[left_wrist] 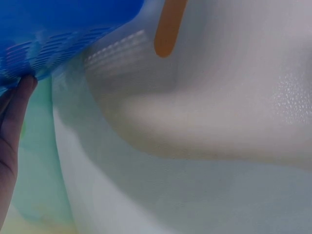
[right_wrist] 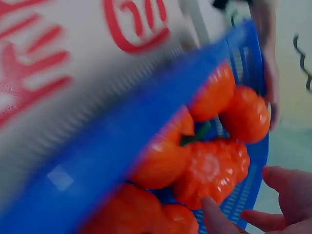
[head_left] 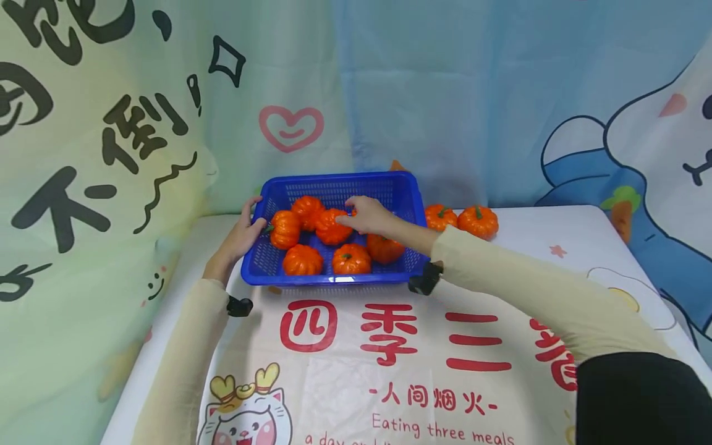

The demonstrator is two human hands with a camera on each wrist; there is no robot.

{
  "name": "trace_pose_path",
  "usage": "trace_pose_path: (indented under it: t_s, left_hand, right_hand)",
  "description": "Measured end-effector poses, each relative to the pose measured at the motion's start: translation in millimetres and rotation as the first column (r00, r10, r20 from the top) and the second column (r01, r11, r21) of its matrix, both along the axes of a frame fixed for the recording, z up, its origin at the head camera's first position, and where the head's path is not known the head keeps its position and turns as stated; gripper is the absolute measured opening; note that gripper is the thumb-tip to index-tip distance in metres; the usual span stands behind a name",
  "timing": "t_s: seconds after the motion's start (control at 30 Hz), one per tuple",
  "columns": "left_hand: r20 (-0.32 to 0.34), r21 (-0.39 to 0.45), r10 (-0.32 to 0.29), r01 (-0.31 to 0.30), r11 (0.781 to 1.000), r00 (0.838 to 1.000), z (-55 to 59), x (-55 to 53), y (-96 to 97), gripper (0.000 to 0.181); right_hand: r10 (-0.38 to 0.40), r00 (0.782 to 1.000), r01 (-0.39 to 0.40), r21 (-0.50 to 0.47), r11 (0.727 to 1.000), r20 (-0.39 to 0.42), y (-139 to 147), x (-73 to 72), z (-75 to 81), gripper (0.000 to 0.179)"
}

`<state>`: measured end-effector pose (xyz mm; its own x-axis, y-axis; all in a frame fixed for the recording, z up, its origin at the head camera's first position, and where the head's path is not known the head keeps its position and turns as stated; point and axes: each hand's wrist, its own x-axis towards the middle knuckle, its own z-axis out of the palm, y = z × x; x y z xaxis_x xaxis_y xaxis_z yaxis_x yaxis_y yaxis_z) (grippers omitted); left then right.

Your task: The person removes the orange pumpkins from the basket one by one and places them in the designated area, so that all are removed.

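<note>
A blue plastic basket (head_left: 334, 280) holds several glossy orange pumpkins, some with green stems showing. My left hand (head_left: 241, 235) grips the basket's left side; in the left wrist view its fingertip presses the slotted blue wall (left_wrist: 63, 29) from outside. Over the inside of the basket reaches my right hand (head_left: 371, 216), thumb tip right at the edge of a ribbed pumpkin (head_left: 332, 227). Seen from the right wrist, the fingers of the right hand (right_wrist: 292, 200) are spread apart beside that pumpkin (right_wrist: 209, 168). Another pumpkin is mostly hidden under this hand.
Two more pumpkins, one nearer the basket (head_left: 439, 216) and one farther right (head_left: 478, 222), stand on the table behind the right forearm. A printed cloth (head_left: 345, 383) with red characters covers the table. Patterned curtains (head_left: 411, 111) hang behind and at the left.
</note>
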<state>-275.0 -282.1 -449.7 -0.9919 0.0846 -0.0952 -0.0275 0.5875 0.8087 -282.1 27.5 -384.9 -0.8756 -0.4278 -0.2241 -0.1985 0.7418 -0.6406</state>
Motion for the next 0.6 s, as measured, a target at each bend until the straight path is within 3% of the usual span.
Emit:
trace_pose_path:
  t_s: [0.1,0.23,0.43,0.6]
  left_hand:
    - [0.002,-0.002,0.004,-0.004,1.000,1.000,-2.0,-0.1,0.0,0.063]
    - [0.003,-0.007,0.013,-0.013,1.000,1.000,-1.4,-0.1,1.7,0.062]
    - [0.004,-0.011,0.006,-0.006,1.000,1.000,-3.9,-0.1,1.8,0.062]
    - [-0.010,-0.002,0.008,-0.008,1.000,1.000,-5.1,-0.7,-0.3,0.062]
  right_hand:
    - [-0.066,0.996,0.064,0.025,0.998,0.055,-19,-18.2,-7.9,0.064]
    - [-0.077,0.993,0.071,0.066,0.995,0.088,-34,-31.4,-17.1,0.068]
    - [-0.108,0.993,0.100,0.168,0.981,0.043,-44,-35.5,-24.2,0.059]
    - [-0.058,0.998,0.049,0.224,0.973,0.036,-51,-35.6,-23.4,0.042]
